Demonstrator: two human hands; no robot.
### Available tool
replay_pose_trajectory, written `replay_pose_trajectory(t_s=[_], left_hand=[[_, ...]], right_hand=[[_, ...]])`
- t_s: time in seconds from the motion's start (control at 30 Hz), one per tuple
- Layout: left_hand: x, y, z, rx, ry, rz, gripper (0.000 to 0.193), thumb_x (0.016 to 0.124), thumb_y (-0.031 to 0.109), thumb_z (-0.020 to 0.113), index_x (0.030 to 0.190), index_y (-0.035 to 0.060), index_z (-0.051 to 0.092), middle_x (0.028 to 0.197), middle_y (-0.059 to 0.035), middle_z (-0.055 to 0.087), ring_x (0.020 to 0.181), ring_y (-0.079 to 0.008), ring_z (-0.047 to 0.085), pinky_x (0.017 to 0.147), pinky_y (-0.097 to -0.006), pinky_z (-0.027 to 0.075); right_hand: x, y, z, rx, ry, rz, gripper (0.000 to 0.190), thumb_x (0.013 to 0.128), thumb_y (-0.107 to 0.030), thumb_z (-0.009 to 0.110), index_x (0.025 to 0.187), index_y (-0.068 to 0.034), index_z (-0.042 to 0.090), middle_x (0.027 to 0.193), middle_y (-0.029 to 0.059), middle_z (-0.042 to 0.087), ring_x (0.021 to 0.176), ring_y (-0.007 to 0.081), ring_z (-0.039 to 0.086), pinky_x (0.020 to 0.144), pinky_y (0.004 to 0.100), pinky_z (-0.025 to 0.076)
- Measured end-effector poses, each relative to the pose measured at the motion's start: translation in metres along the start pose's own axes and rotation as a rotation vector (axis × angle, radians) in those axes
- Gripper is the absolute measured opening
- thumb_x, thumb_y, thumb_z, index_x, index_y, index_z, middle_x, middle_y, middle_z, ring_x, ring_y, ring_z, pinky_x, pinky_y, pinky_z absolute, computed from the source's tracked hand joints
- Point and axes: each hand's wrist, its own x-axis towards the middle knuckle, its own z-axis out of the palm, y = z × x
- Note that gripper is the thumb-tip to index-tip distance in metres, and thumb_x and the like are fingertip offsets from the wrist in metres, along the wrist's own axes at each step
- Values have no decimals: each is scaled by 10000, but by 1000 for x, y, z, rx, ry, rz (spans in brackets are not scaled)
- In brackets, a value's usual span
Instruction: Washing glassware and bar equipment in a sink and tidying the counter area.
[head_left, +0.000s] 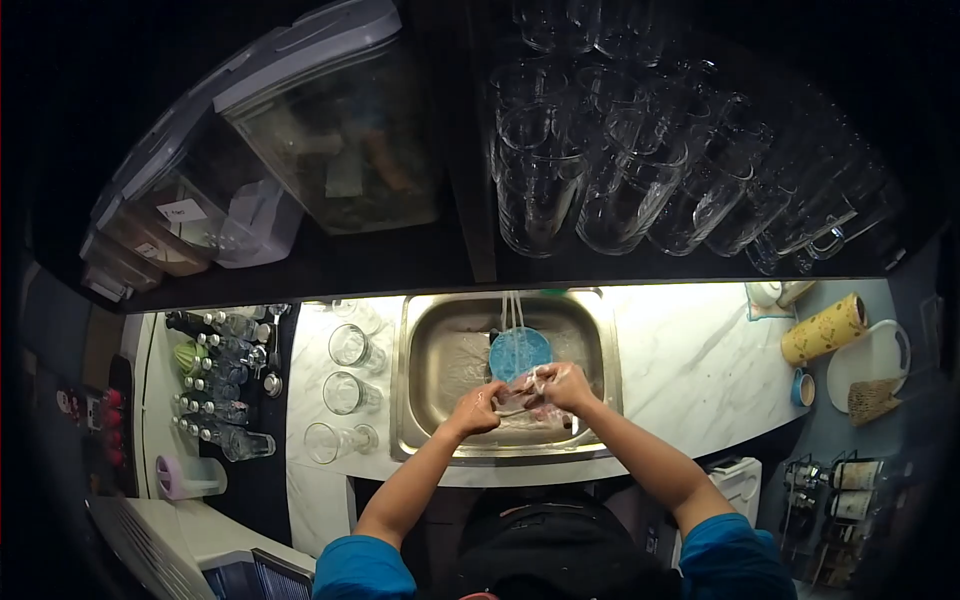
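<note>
Over the front part of a stainless steel sink (427, 420), my left hand (477, 410) and my right hand (564, 388) grip a wet, clear item (517, 394) between them; it looks like glass or plastic, but its exact kind cannot be told. White suds cover the fingers of my right hand. Just behind my hands, a round light-blue item (520, 351), perhaps a bowl or lid, sits in the sink under thin streams of water (513, 309). My hands partly hide its front edge and whatever lies below them.
Drinking glasses (343, 393) stand on the marble-look counter left of the sink. Glass bottles (225, 410) fill a dark strip farther left. Overhead, a shelf (480, 270) bears glasses and plastic containers (345, 142). A yellow patterned cylinder (823, 328) and blue cup (803, 390) are at right.
</note>
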Motion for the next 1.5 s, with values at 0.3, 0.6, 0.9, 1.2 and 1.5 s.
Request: replay_pose_trajectory(t_s=[0.3, 0.6, 0.9, 1.2, 1.5], left_hand=[[-1, 41, -30, 255, -171, 189, 370, 521, 106, 552, 891, 115, 573, 758, -94, 599, 770, -250, 587, 643, -351, 451], [-4, 61, -21, 579, 304, 393, 406, 486, 69, 566, 889, 118, 558, 825, -53, 559, 683, -234, 558, 606, -341, 383], [1, 58, -26, 334, 345, 267, 399, 501, 24, 520, 892, 97, 554, 817, -51, 580, 779, -222, 563, 647, -362, 401], [4, 84, -20, 468, 545, 504, 218, 632, 110, 545, 849, 113, 537, 874, -42, 556, 811, -235, 541, 779, -388, 321], [4, 79, -20, 749, 642, 393, 622, 610, 143, 575, 1205, 104, 396, 1190, -127, 391, 1161, -287, 315, 996, -438, 137]], right_hand=[[-46, 17, -10, -836, -533, -621, 586, 584, -98, 545, 1142, -3, 395, 1021, 235, 517, 870, 347, 533, 734, 397, 444], [-23, 33, 11, 222, -247, -103, 520, 554, -95, 707, 1042, -48, 532, 937, 68, 580, 814, 152, 541, 713, 260, 433], [-52, 5, -17, -508, 326, -945, 451, 658, -204, 689, 1050, -53, 527, 886, 117, 544, 756, 255, 558, 671, 319, 467], [-51, -10, -15, -195, -132, -615, 575, 672, -105, 614, 1196, -13, 397, 1093, 174, 493, 1014, 293, 475, 882, 354, 359], [-21, 13, 3, 640, -9, -73, 401, 585, 2, 643, 969, 4, 528, 936, 84, 569, 807, 170, 552, 710, 284, 446]])
